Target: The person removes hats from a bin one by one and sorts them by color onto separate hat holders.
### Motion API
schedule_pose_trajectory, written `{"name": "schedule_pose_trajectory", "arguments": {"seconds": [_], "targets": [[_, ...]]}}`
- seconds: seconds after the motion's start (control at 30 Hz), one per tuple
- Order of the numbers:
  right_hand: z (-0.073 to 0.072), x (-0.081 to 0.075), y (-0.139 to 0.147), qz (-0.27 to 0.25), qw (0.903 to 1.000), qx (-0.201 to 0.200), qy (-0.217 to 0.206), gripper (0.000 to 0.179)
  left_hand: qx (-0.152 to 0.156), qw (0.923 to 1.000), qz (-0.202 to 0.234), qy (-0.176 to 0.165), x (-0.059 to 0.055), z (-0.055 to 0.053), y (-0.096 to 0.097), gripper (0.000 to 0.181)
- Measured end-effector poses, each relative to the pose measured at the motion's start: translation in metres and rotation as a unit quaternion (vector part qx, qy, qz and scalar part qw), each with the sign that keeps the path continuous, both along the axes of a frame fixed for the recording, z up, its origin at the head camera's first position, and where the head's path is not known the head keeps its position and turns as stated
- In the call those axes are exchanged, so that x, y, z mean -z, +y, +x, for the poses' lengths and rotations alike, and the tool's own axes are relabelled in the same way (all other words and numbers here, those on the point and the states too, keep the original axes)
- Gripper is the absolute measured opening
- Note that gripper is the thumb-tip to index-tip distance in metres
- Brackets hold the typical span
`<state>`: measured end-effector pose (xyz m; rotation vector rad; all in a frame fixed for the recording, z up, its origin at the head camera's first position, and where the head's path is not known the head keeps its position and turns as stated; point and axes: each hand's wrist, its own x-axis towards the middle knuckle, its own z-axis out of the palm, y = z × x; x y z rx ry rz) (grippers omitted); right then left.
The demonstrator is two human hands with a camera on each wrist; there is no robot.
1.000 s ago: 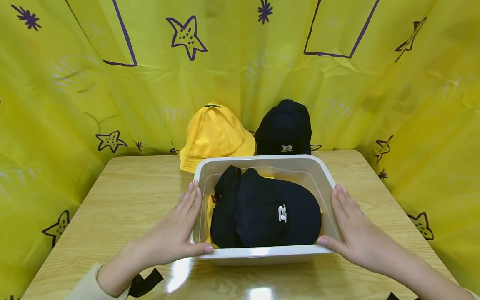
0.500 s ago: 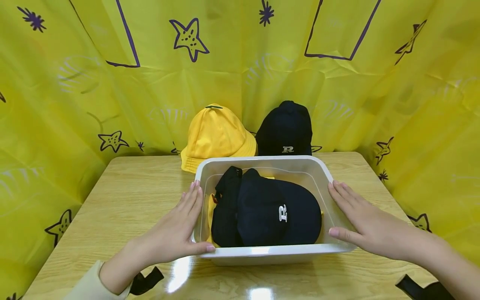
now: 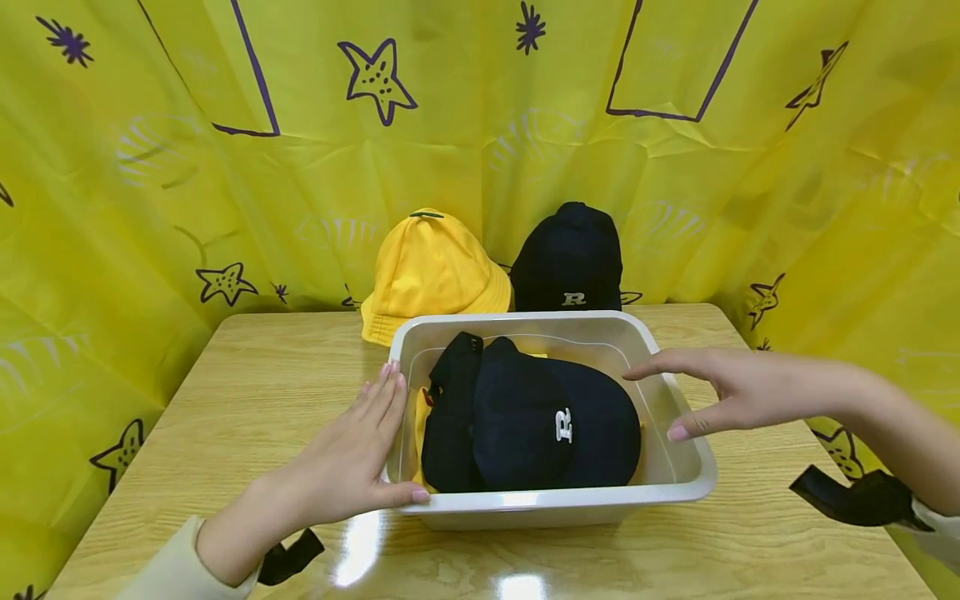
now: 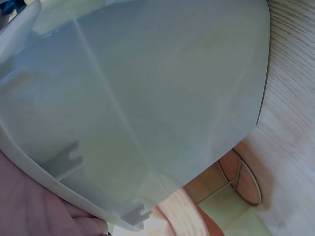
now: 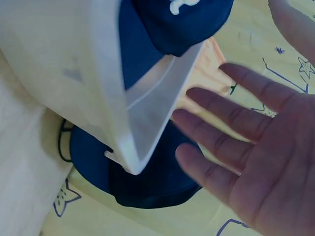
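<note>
A whitish plastic bin (image 3: pixel 555 500) sits on the table with hats inside. A dark cap (image 3: pixel 517 425) with a white letter R lies on its side in the bin, brim to the right. Left of it is another black cap (image 3: pixel 448 442), and yellow fabric (image 3: pixel 421 425) shows beneath. My left hand (image 3: pixel 341 454) rests along the bin's left rim, fingers straight, thumb on the front edge. Over the bin's right rim hovers my right hand (image 3: pixel 738 387), fingers extended and thumb apart. In the right wrist view, that hand's spread fingers (image 5: pixel 216 132) hold nothing.
Behind the bin, a yellow bucket hat (image 3: pixel 435 267) and a black cap (image 3: pixel 567 258) with an R stand at the back of the wooden table (image 3: pixel 285 375). A yellow curtain (image 3: pixel 465 150) with drawn stars closes off the back and sides.
My right hand has come off the bin's right side and risen, turning so its fingers point left over the rim. My left hand and the bin have stayed put.
</note>
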<state>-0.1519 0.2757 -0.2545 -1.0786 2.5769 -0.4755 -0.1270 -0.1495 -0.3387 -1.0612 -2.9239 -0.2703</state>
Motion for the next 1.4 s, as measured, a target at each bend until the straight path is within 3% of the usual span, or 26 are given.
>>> {"name": "schedule_pose_trajectory", "arguments": {"seconds": [0.2,0.43,0.7,1.1,1.4], "targets": [[-0.021,-0.019,-0.019,-0.017,0.9992,-0.028,-0.023,0.049,0.001,0.9997,-0.020,0.015,-0.002,0.000,0.000,0.112],[-0.046,-0.031,-0.046,-0.057,0.9897,-0.035,-0.127,0.042,-0.001,0.9989,-0.036,0.029,0.000,0.002,0.001,0.111],[-0.069,-0.033,-0.074,-0.099,0.9827,-0.064,-0.142,0.037,-0.001,0.9987,-0.042,0.029,0.002,0.001,0.002,0.111],[-0.095,-0.034,-0.112,-0.117,0.9729,-0.057,-0.191,0.040,-0.001,0.9989,-0.036,0.028,0.001,0.000,0.002,0.112],[-0.111,-0.016,-0.140,-0.095,0.9690,-0.082,-0.213,0.037,-0.004,0.9991,-0.037,0.022,0.000,0.001,0.002,0.111]]}}
